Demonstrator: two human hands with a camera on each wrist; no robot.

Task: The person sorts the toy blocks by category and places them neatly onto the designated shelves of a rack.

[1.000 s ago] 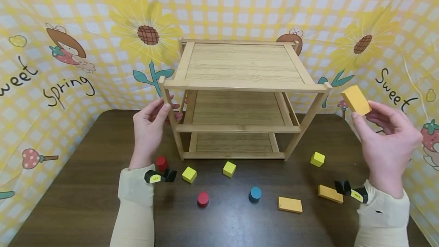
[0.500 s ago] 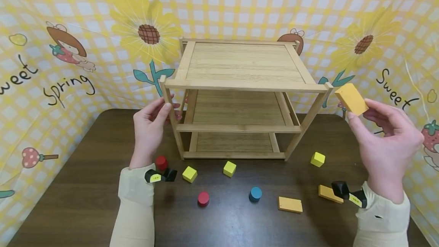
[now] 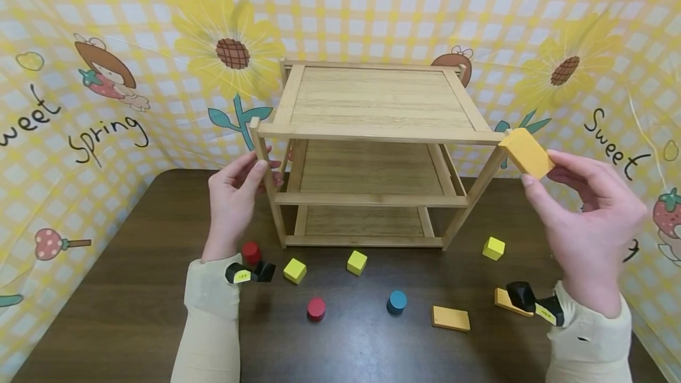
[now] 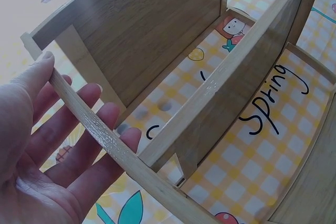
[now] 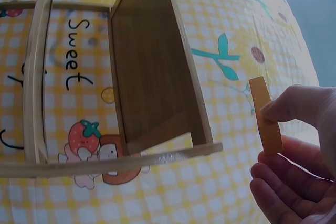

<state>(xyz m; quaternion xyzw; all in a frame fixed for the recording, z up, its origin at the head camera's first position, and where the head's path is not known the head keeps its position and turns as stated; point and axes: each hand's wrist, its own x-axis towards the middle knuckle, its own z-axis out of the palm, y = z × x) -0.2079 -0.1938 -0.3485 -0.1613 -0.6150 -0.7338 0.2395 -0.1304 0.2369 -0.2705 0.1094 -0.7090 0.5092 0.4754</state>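
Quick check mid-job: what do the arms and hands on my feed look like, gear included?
The left hand and right hand are ungloved. Both arms wear cream long sleeves, with black wrist mounts and yellow labels. The right cuff has a small dark slit.

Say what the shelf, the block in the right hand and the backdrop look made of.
Shelf: pale wood or bamboo, likely varnished; visible grain, glinting rail.
Block in the right hand: perhaps painted wood, smooth and evenly yellow-orange; plastic is possible.
Backdrop: printed cloth or thin plastic, judging by its soft creases.
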